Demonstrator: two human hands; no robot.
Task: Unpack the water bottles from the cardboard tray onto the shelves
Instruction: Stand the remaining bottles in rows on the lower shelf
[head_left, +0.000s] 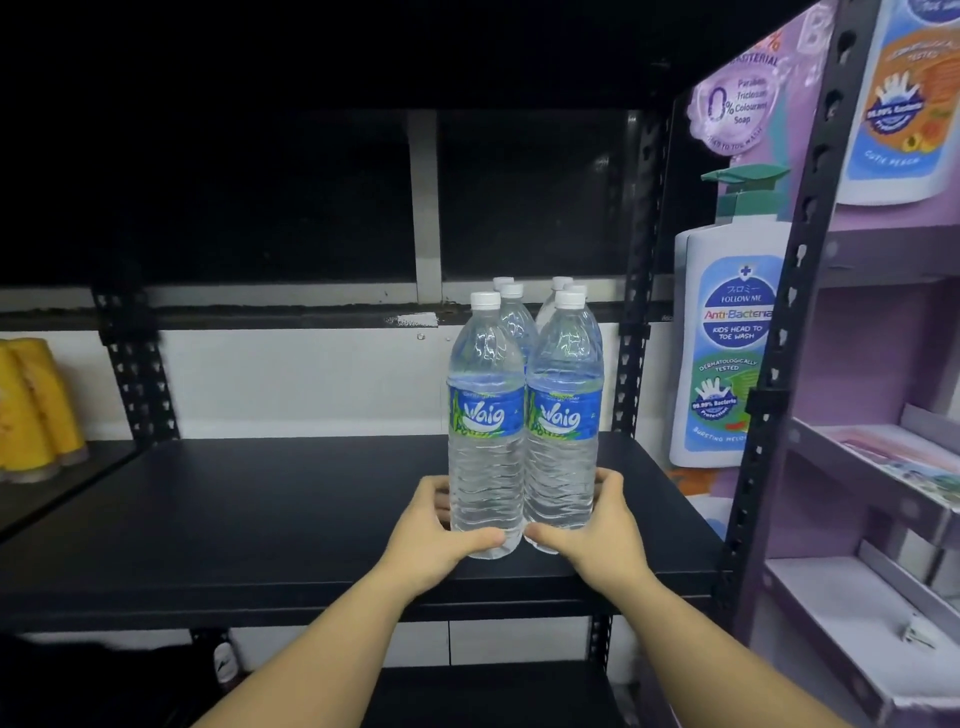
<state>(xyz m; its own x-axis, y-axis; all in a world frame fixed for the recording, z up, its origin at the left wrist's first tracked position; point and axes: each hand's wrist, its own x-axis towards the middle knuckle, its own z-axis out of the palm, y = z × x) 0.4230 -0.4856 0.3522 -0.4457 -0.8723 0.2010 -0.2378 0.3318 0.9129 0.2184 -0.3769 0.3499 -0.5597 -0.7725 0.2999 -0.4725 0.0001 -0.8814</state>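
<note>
On the black metal shelf (260, 509), we are clasping six clear blue-labelled plastic water bottles (522, 415) between left hand (441, 535) and right hand (597, 530), both wrapped round the front bottles' bases; cardboard tray unseen, remainder unknowable.

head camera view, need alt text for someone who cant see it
Two hands, left hand and right hand, hold the bases of a cluster of clear water bottles with blue labels and white caps, standing upright on a black shelf. A large cardboard soap-bottle display stands to the right, and yellow packages sit at far left.
</note>
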